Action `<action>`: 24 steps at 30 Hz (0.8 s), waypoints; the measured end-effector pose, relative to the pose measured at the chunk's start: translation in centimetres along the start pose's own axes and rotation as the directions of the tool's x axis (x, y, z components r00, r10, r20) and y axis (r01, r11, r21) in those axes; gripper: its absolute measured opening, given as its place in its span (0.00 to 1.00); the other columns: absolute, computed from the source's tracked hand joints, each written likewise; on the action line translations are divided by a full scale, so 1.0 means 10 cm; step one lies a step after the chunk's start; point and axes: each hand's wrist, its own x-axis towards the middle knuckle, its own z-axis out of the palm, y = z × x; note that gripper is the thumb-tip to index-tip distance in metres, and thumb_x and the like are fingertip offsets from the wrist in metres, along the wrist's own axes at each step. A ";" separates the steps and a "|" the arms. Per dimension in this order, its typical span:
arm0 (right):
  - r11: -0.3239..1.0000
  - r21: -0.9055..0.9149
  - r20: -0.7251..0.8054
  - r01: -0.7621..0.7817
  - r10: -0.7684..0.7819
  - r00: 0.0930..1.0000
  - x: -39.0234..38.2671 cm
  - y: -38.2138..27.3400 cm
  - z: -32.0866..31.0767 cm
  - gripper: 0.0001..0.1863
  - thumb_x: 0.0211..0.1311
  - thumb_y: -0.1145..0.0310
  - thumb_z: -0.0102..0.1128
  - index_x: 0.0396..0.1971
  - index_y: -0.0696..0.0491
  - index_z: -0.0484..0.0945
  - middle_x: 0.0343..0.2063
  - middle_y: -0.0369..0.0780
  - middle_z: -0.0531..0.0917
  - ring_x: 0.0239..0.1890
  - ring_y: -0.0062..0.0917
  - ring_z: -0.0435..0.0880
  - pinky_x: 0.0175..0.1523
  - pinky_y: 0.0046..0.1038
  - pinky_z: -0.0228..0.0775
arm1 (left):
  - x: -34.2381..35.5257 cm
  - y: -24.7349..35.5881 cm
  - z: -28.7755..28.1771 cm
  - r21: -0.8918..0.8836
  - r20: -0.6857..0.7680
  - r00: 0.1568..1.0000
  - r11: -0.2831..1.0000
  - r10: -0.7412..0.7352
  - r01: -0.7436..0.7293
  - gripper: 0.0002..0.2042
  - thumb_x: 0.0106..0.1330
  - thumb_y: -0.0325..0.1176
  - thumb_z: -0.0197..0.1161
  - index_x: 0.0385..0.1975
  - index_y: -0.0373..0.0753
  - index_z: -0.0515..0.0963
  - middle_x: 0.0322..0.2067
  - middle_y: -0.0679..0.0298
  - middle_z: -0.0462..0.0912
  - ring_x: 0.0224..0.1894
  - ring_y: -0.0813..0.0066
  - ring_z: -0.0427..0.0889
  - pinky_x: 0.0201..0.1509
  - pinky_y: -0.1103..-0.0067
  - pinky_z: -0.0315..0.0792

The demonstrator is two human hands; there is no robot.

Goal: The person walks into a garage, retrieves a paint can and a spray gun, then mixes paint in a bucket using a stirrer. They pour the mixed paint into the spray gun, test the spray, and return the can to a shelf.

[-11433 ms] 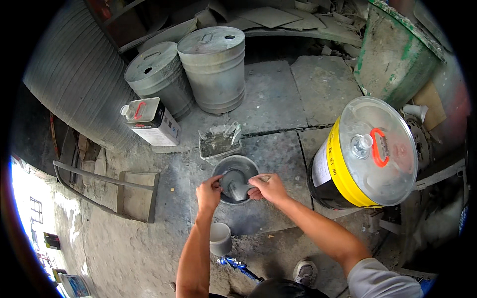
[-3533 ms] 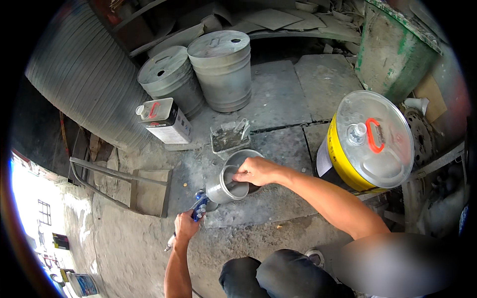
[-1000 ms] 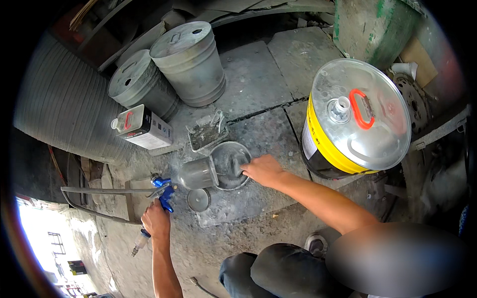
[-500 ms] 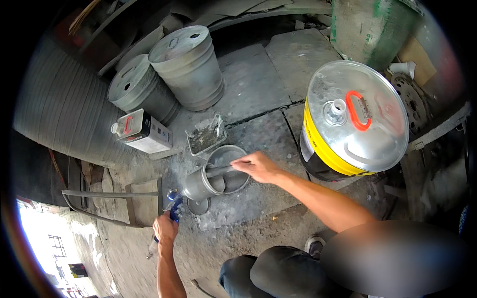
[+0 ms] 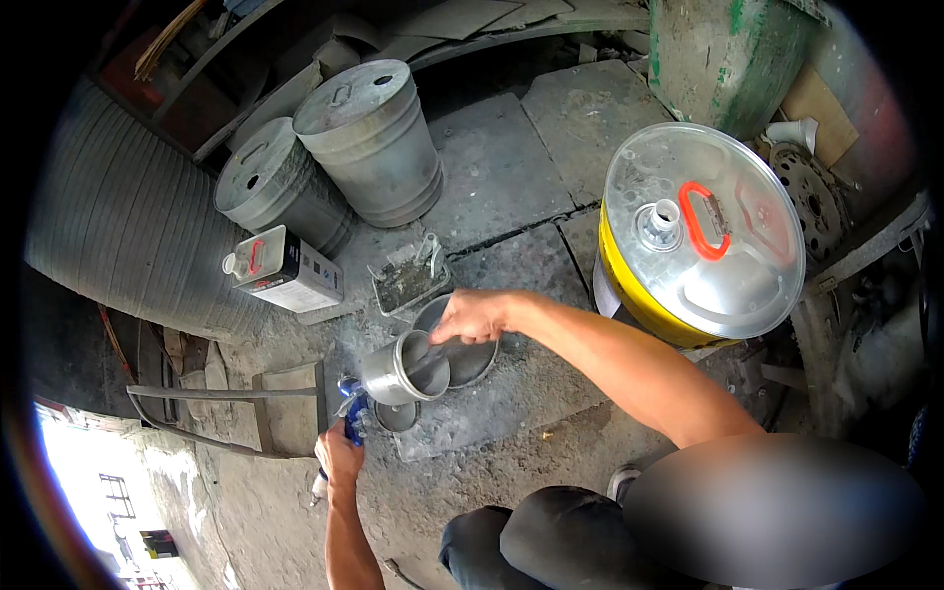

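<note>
Blue spray gun [image 5: 352, 407] tipped over, its cup's mouth gaping toward the right!
And here's that grey, round cup [image 5: 383, 376], tilted at the gun's head, a thin grey scraper [image 5: 430, 360] slanting into it, and the grey-smeared bowl [image 5: 478, 364] sitting partly behind the rim.

A rough grey concrete floor [image 5: 246, 492] is spreading below, with dusty flat slabs [image 5: 501, 147] lying across the middle. A ribbed grey surface [image 5: 118, 216] is curving up the left side. Along the top, a shelf [image 5: 531, 33] is holding flat boards [image 5: 467, 18] above deep shadow. Glaring light [image 5: 69, 472] is flooding the lower left, where a dark grid [image 5: 116, 492], perhaps a window frame, is showing faintly.
</note>
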 end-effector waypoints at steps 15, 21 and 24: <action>0.010 -0.948 0.180 0.318 -0.807 0.562 -0.17 -0.20 0.32 0.07 0.56 0.61 0.61 0.30 0.46 0.83 0.22 0.41 0.81 0.27 0.34 0.84 0.30 0.36 0.73 | 0.03 0.02 -0.09 -0.163 0.128 0.992 0.986 0.002 0.019 0.18 0.56 0.43 0.71 0.20 0.32 0.77 0.17 0.44 0.73 0.21 0.42 0.73 0.25 0.64 0.68; 0.775 -0.576 -0.301 0.259 -0.496 0.815 0.06 -0.01 0.51 0.15 0.61 0.56 0.59 0.28 0.53 0.84 0.22 0.47 0.83 0.24 0.42 0.82 0.32 0.40 0.72 | 0.00 0.01 0.06 -0.107 0.023 0.998 0.992 0.066 -0.063 0.19 0.56 0.44 0.71 0.20 0.33 0.76 0.17 0.45 0.74 0.22 0.42 0.74 0.24 0.64 0.67; 0.963 -0.255 -0.245 0.086 -0.150 0.958 0.13 -0.01 0.25 0.22 0.57 0.57 0.61 0.11 0.59 0.76 0.12 0.46 0.77 0.14 0.34 0.77 0.21 0.37 0.67 | -0.01 0.12 0.06 -0.107 0.050 0.998 0.994 -0.022 0.028 0.17 0.55 0.44 0.70 0.23 0.35 0.78 0.20 0.45 0.77 0.27 0.41 0.78 0.29 0.61 0.71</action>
